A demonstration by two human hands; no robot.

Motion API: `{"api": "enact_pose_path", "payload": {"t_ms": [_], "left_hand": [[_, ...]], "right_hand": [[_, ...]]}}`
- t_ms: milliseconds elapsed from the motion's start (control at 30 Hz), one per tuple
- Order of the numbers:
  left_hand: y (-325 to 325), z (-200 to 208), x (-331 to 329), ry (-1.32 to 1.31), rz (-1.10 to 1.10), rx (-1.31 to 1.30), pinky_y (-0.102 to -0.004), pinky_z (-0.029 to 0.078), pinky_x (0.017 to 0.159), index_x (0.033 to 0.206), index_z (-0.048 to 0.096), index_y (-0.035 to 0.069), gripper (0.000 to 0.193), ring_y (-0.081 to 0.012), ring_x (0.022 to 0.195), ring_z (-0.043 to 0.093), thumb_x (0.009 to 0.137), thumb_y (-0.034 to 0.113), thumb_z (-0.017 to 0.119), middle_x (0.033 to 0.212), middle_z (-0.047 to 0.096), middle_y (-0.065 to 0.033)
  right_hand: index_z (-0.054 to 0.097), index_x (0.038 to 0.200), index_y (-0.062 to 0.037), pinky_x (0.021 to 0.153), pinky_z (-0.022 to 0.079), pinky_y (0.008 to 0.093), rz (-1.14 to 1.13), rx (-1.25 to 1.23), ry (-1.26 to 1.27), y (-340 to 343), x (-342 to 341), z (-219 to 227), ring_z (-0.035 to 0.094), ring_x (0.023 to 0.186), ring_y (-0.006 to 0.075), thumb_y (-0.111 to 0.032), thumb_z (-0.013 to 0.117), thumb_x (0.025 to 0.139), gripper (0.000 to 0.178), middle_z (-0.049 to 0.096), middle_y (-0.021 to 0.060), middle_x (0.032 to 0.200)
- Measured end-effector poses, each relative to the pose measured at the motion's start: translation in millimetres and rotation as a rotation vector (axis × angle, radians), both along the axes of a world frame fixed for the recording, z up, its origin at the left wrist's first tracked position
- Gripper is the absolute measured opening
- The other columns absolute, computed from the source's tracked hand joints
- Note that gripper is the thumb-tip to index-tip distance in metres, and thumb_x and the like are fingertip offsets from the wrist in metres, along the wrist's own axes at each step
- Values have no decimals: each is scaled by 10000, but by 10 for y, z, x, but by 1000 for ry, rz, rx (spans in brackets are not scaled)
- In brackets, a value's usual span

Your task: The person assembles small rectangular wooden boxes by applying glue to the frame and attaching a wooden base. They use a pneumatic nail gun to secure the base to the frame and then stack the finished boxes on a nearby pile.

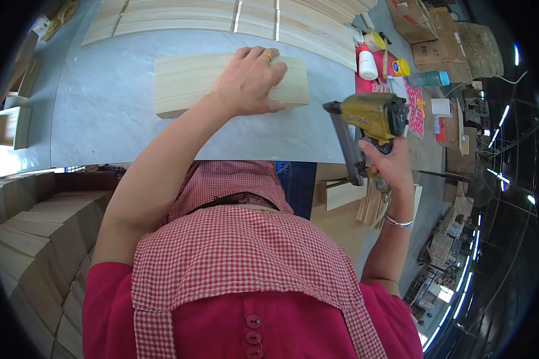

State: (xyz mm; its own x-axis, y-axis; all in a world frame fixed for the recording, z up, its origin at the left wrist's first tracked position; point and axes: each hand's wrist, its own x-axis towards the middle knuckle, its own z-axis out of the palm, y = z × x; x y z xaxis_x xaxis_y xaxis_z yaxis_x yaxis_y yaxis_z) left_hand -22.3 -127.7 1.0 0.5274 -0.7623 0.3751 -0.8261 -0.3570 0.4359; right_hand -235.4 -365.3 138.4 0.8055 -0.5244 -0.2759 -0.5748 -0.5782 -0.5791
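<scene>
1. A pale wooden piece [185, 84], long and box-like, lies on the bench [102, 128] in front of the person, its length running left to right.
2. The left hand [248, 84] holds this piece across its top, right of its middle: the fingers are bent and a little spread toward the far edge, and the thumb lies along the near edge. One finger wears a yellow ring [268, 57].
3. To the right, well apart from the wood, the right hand [392, 164] is wrapped around the grip of a yellow and black nail gun [368, 116], whose nose points left. A silver bangle [398, 222] circles that wrist.
4. Beyond the piece, long pale boards [191, 18] lie side by side along the far part of the bench.
5. At the far right stand or lie a white bottle [368, 66], a yellow-lidded jar [400, 67] and a bluish bottle [426, 79], with cardboard boxes [440, 57] behind them.
6. At the left sits a small open wooden box [10, 128]; stacked wooden blocks [27, 239] fill the lower left.
</scene>
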Motion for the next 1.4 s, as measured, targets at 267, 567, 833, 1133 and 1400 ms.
{"api": "enact_pose_path", "payload": {"t_ms": [267,567,833,1133,1400], "left_hand": [[-19,-12,0,-13,19,-21,-488,398,1100,901,561,90,462,-359,1252,545,719,393,857,1353,594,-220],[-41,0,-6,10,35,5,-488,399,1091,881,589,86,435,-346,1259,539,713,398,841,1354,593,-214],[98,-42,38,-21,7,-28,-555,347,1158,949,584,84,506,-400,1351,478,687,403,878,1408,552,-224],[1490,386,117,124,141,235,-492,437,1011,1021,541,80,486,-373,1151,547,639,209,812,1244,574,-156],[918,253,-240,123,216,135,-489,503,910,1034,563,99,513,-372,1149,553,622,239,835,1233,582,-176]], "right_hand": [[707,1015,32,459,419,281,16,14,79,352,262,108,521,478,83,-222,812,868,312,600,10,620],[688,1035,35,454,426,279,-17,6,115,390,304,138,510,481,81,-213,808,871,320,586,2,628],[679,1058,56,480,450,283,71,-36,153,465,408,275,548,514,86,-148,791,869,299,610,20,658],[711,1023,34,490,447,286,87,13,-66,462,177,195,560,523,89,-168,818,856,283,659,29,698],[721,1030,20,452,415,272,94,22,15,599,314,175,518,481,71,-283,855,852,376,660,15,698]]}}
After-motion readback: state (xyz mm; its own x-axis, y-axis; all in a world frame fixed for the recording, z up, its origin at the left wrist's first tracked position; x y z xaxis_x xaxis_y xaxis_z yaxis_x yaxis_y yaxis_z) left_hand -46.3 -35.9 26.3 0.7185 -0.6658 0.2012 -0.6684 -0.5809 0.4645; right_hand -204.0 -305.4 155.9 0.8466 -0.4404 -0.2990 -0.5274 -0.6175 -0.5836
